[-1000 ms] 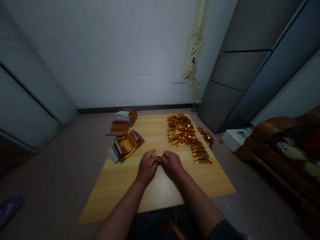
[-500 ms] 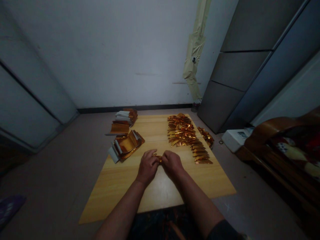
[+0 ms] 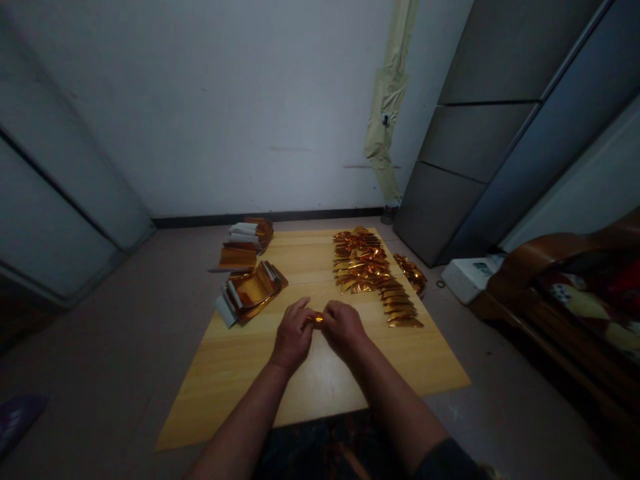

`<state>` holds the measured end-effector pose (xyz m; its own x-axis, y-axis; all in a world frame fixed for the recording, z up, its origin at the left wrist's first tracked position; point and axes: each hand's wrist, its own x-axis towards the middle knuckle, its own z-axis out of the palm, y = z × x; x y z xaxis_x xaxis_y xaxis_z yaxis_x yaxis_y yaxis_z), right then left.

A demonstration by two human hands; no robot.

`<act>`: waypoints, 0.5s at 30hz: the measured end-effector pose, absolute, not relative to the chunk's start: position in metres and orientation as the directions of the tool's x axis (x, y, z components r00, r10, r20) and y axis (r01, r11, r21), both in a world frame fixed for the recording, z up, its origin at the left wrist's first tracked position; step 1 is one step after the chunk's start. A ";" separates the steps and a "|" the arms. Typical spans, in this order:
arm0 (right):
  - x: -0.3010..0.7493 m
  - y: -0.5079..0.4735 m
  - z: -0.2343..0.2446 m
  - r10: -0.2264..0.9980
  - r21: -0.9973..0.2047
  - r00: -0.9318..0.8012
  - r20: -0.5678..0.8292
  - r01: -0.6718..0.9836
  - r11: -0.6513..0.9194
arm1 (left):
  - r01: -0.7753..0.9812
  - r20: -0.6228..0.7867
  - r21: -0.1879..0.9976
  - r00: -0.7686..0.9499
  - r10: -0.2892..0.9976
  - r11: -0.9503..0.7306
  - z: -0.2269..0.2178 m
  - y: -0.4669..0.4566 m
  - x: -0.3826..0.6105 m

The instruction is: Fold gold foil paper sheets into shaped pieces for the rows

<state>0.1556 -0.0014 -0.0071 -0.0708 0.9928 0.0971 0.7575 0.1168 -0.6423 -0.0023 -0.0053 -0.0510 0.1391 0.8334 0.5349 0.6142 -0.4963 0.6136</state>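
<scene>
A purple slipper-like object (image 3: 17, 420) lies on the floor at far left, blurred at the frame's edge. On a low yellow wooden bench (image 3: 235, 393), three lots of gold foil sit left of the hands: a white-edged stack (image 3: 250, 235), a flat gold sheet bundle (image 3: 239, 258) and a curled, white-edged bundle (image 3: 253, 290). At centre, the person's two hands come together, the left hand (image 3: 294, 337) and the right hand (image 3: 344, 328) pinching one small piece of gold foil (image 3: 317, 319) between them, just above the bench. To the right, one long heap of folded gold foil triangles (image 3: 363, 263) runs toward the viewer, too many to count, and a second, smaller pile (image 3: 411, 275) sits at the bench's right edge. Beyond stand one strip of beige tape (image 3: 387, 87) on the wall, one grey cabinet (image 3: 480, 133), one white box (image 3: 467, 280) on the floor and one wood-framed bed (image 3: 565, 293) with a patterned cover.
</scene>
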 end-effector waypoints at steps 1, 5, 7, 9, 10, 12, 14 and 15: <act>0.156 -0.002 -0.007 0.993 -0.643 -0.068 0.094 0.757 0.113 | 0.612 0.528 0.627 0.120 0.841 -0.481 -0.051 -0.005 -0.002; 0.157 -0.003 -0.004 0.994 -0.653 -0.057 0.093 0.750 0.104 | 0.560 0.475 0.727 0.006 0.880 -0.396 -0.051 -0.005 -0.001; 0.159 -0.003 -0.003 0.993 -0.658 -0.057 0.100 0.745 0.109 | 0.525 0.405 0.791 -0.062 0.912 -0.315 -0.050 -0.005 -0.001; 0.160 -0.002 -0.003 0.993 -0.667 -0.067 0.097 0.736 0.115 | 0.509 0.333 0.825 -0.088 0.939 -0.245 -0.049 -0.005 -0.001; 0.161 -0.001 -0.004 0.993 -0.675 -0.075 0.095 0.728 0.119 | 0.509 0.314 0.830 -0.085 0.945 -0.230 -0.048 -0.005 -0.001; 0.161 0.000 -0.005 0.993 -0.708 -0.083 0.088 0.696 0.121 | 0.512 0.321 0.825 -0.074 0.944 -0.240 -0.047 -0.005 -0.001; 0.161 0.000 -0.005 0.995 -0.773 -0.068 0.075 0.626 0.101 | 0.518 0.353 0.812 -0.071 0.933 -0.268 -0.046 -0.004 -0.001; 0.160 0.000 -0.005 0.996 -0.813 -0.057 0.065 0.575 0.086 | 0.523 0.367 0.805 -0.068 0.928 -0.280 -0.046 -0.004 -0.002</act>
